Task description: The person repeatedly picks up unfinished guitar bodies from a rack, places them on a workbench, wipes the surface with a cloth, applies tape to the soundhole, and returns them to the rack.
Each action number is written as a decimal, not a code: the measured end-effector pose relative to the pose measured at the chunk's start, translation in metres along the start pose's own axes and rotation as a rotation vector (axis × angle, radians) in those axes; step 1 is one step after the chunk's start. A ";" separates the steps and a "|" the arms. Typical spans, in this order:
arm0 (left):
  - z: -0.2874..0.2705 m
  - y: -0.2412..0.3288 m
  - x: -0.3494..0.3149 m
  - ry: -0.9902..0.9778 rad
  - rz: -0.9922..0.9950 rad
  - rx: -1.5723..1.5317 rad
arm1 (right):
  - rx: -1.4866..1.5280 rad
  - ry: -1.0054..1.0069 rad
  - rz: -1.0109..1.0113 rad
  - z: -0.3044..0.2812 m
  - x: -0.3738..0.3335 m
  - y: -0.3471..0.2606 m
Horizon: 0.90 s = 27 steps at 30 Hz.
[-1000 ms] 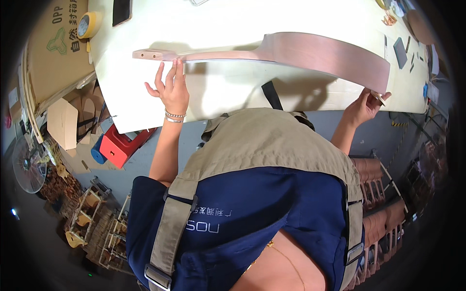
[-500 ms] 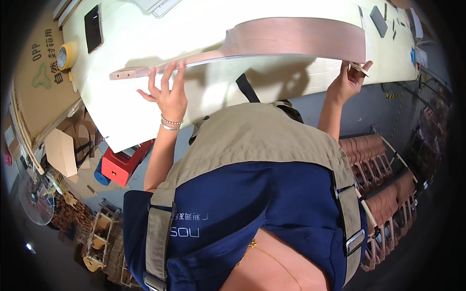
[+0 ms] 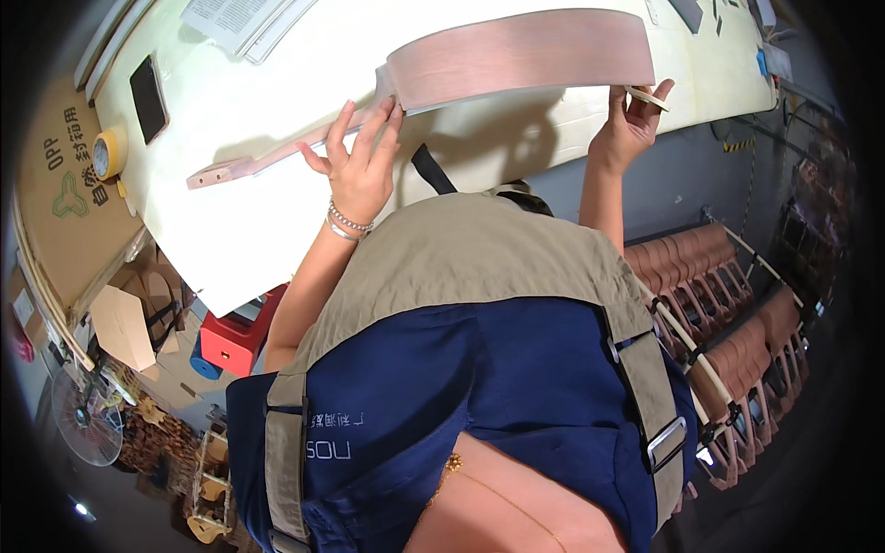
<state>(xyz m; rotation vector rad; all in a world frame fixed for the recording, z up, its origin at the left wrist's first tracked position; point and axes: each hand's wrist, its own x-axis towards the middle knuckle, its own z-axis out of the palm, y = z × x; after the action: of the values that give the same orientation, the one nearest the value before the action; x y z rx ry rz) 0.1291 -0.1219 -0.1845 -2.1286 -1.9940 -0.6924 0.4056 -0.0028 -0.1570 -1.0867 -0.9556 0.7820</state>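
An unfinished wooden guitar point(image 3: 521, 57) lies with its pinkish-brown side turned toward me. Its neck stretches left to a headstock point(image 3: 219, 173) with small holes. My left hand point(image 3: 361, 175) is open, fingers extended, its fingertips touching the neck close to where it joins the body. At the right end of the body, my right hand point(image 3: 625, 138) is closed around a thin, pale, flat piece point(image 3: 648, 99), whose kind I cannot make out. Its fingers are up against the lower edge of the body, and part of them is hidden behind it.
The pale worktable point(image 3: 230, 267) carries a phone point(image 3: 148, 99), yellow tape point(image 3: 109, 152) and printed sheets point(image 3: 241, 23). A cardboard box point(image 3: 55, 157) stands at left, above a red object point(image 3: 241, 339). Racked guitar bodies point(image 3: 691, 258) stand at lower right.
My left hand has slid right along the neck, from near the headstock to near the body. The right hand keeps its place at the body's end. The whole view has turned slightly.
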 end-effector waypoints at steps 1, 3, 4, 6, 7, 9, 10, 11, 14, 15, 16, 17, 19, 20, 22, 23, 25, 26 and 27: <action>0.000 -0.003 0.001 0.005 0.018 0.011 | -0.011 -0.007 -0.004 0.000 0.000 0.001; -0.003 -0.010 0.004 0.014 0.073 0.021 | -0.001 -0.002 0.002 -0.001 0.000 0.003; -0.003 -0.013 0.006 0.019 0.101 0.026 | 0.020 0.011 0.011 -0.002 0.001 0.005; -0.002 -0.017 0.010 0.056 0.157 0.028 | 0.062 0.032 0.038 -0.004 0.002 0.010; -0.002 -0.019 0.012 0.074 0.187 0.032 | 0.087 0.041 0.058 -0.004 0.002 0.012; 0.000 -0.018 0.014 0.068 0.182 0.027 | 0.114 0.073 0.106 -0.006 0.002 0.019; 0.001 -0.018 0.014 0.065 0.179 0.024 | 0.132 0.075 0.142 -0.008 0.002 0.024; 0.002 -0.016 0.016 0.085 0.177 -0.013 | 0.150 0.077 0.178 -0.011 0.001 0.030; 0.008 0.001 0.026 0.114 0.187 -0.079 | 0.254 0.062 0.256 -0.020 -0.009 0.061; 0.009 0.013 0.033 0.105 0.196 -0.067 | 0.297 0.071 0.310 -0.021 -0.014 0.070; 0.010 0.024 0.040 0.096 0.206 -0.054 | 0.341 0.082 0.363 -0.021 -0.017 0.075; 0.006 0.035 0.047 0.027 0.221 -0.090 | 0.366 0.061 0.373 -0.018 -0.018 0.073; -0.007 0.055 0.070 0.038 0.317 -0.215 | 0.420 0.016 0.390 -0.010 -0.021 0.069; -0.017 0.065 0.087 0.046 0.368 -0.277 | 0.407 0.023 0.393 -0.006 -0.020 0.068; -0.031 0.077 0.122 -0.128 0.263 -0.210 | 0.372 0.044 0.400 -0.008 -0.021 0.068; -0.024 0.077 0.137 -0.233 0.191 -0.161 | 0.332 0.011 0.429 -0.010 -0.018 0.070; -0.018 0.072 0.165 -0.379 0.075 -0.224 | 0.282 -0.013 0.422 -0.005 -0.013 0.067; -0.025 0.068 0.168 -0.367 0.047 -0.290 | 0.263 -0.028 0.416 0.001 -0.011 0.061; -0.036 0.065 0.170 -0.352 0.018 -0.354 | 0.226 -0.054 0.414 0.005 -0.008 0.053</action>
<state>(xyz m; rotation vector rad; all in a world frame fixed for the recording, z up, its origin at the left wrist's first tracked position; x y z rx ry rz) 0.1866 0.0102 -0.0680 -2.6286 -2.1487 -0.7612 0.3942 0.0068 -0.2083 -1.0808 -0.6720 1.2320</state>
